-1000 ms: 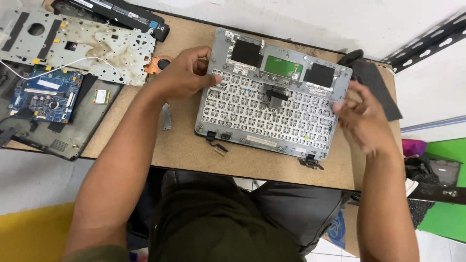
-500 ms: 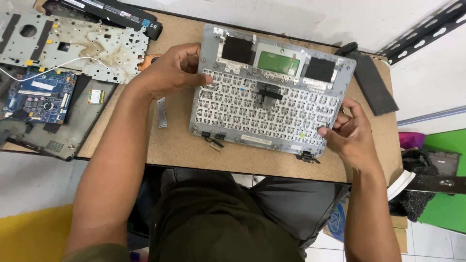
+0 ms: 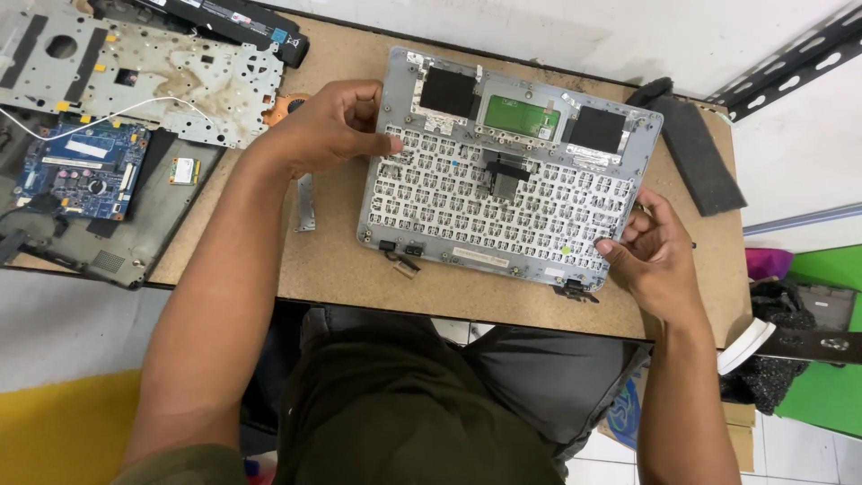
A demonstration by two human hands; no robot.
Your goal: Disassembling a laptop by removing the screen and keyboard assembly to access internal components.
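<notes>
Both hands (image 3: 328, 126) on gray laptop cover (image 3: 507, 171)

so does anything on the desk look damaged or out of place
Yes: the metal plate at the top left is stained with brownish, rust-like patches. The grey laptop palmrest, held by the left hand and right hand, lies slightly askew, bare underside up.
</notes>
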